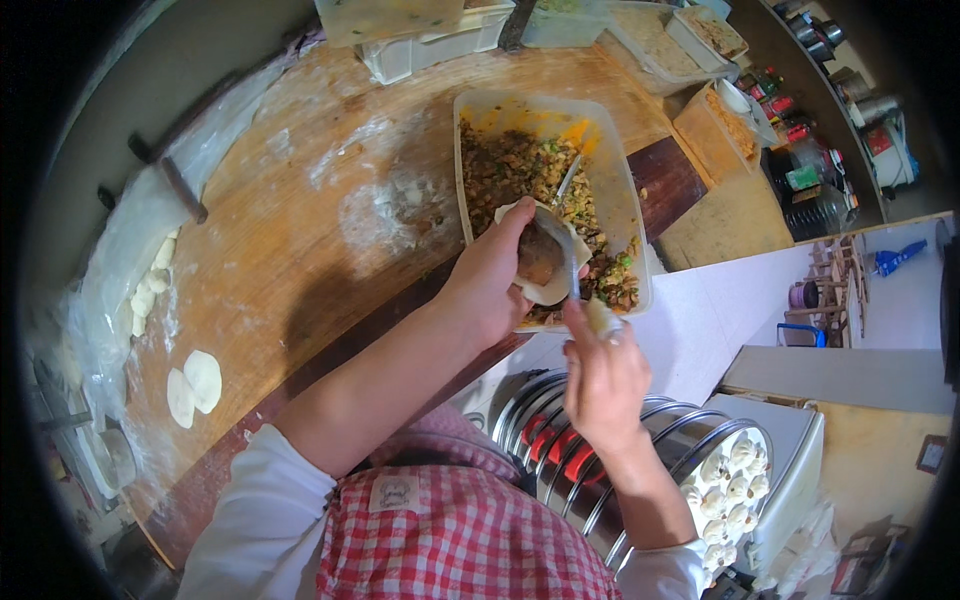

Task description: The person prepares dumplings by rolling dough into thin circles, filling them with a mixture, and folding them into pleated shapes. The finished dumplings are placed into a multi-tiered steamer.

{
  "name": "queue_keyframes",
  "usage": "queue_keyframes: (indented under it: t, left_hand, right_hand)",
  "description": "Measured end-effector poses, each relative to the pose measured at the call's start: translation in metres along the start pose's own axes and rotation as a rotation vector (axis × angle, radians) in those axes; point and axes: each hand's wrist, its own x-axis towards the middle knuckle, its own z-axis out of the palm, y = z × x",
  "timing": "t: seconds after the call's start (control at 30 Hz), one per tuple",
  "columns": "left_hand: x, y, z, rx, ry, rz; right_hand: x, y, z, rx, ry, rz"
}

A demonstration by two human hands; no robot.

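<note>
My left hand holds a round dough wrapper with brown filling over the near edge of a plastic tub. My right hand grips a metal utensil, its flat end against the filling in the wrapper. Chopped brown and green filling lies in the translucent tub, with a second metal handle leaning in it. At the left of the wooden worktop, two flat dough wrappers overlap, and small dough pieces lie beside plastic sheeting.
Plastic sheeting and a rolling pin lie along the worktop's left side. More food tubs stand at the far edge. An orange-filled container and bottles are at right. Stacked steamers stand low right, filled buns on top.
</note>
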Motion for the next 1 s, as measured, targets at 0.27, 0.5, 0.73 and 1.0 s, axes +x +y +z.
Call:
queue_keyframes:
  t: [0.27,0.5,0.73,1.0]
  left_hand:
    - [0.000,0.003,-0.036,0.113,-0.436,-0.058]
    - [-0.001,-0.004,-0.035,0.287,-0.431,-0.012]
    - [-0.001,0.000,-0.018,0.523,-0.360,-0.049]
    - [0.015,0.024,-0.010,0.660,-0.479,-0.346]
  right_hand:
    - [0.036,0.052,-0.006,1.019,-0.267,0.811]
    - [0.052,0.057,-0.006,0.935,-0.229,0.746]
    - [0.060,0.063,-0.011,0.799,-0.313,0.572]
    - [0.072,0.072,-0.020,0.597,-0.430,0.273]
